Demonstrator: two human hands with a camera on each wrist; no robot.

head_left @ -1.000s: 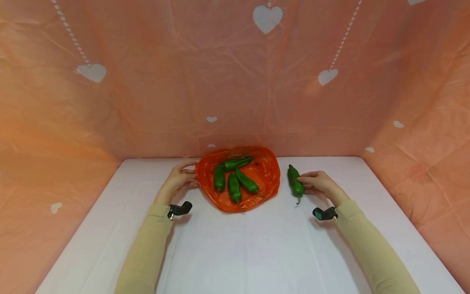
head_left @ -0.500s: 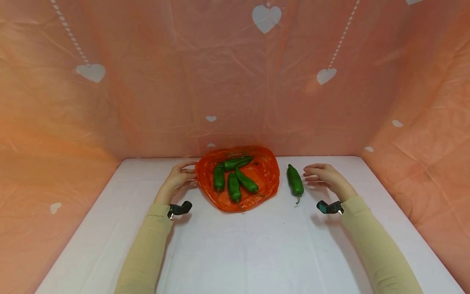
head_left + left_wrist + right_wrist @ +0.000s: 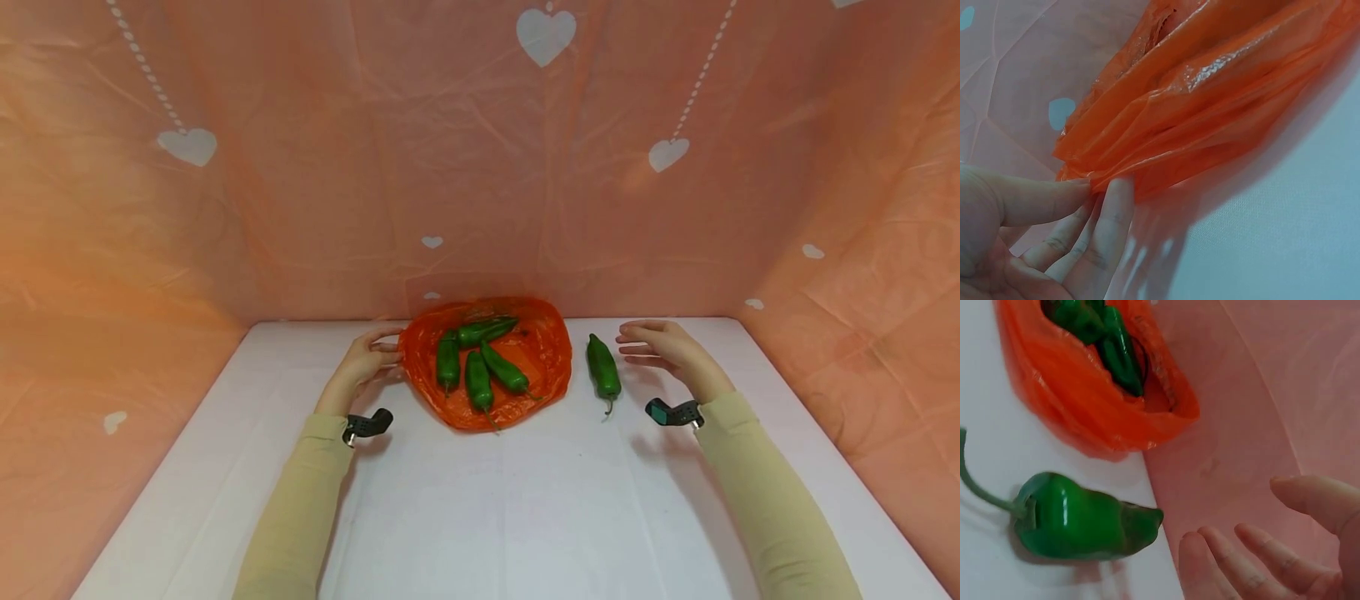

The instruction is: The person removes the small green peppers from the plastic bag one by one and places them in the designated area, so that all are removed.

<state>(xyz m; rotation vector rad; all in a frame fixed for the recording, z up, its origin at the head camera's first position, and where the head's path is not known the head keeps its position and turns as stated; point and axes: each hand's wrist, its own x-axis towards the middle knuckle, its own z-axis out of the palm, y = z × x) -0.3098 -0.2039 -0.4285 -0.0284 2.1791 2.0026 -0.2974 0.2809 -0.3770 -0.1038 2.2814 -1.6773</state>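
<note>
An orange-red plastic bag [image 3: 542, 350] lies with its mouth spread wide on the table, and several green peppers [image 3: 478, 382] rest inside it. At its left edge my left hand [image 3: 365, 363] pinches the plastic between thumb and fingers, as the left wrist view shows of the bag [image 3: 1172, 137]. One more green pepper [image 3: 603, 367] lies on the table just right of the bag, its stem toward me. My right hand [image 3: 670, 350] hovers to the right of that pepper, fingers apart and holding nothing; the right wrist view shows a gap between the fingertips and the pepper [image 3: 1085, 519].
A white cloth [image 3: 480, 517] covers the table. Behind and at both sides hang peach-coloured sheets [image 3: 480, 167] with white hearts, close behind the bag. A dark camera [image 3: 367, 425] sits on the left wrist, another camera [image 3: 672, 412] on the right.
My right hand has let go of the loose pepper and drawn back to the right, then slightly away from me. The pepper stays on the table; the left hand keeps its place at the bag.
</note>
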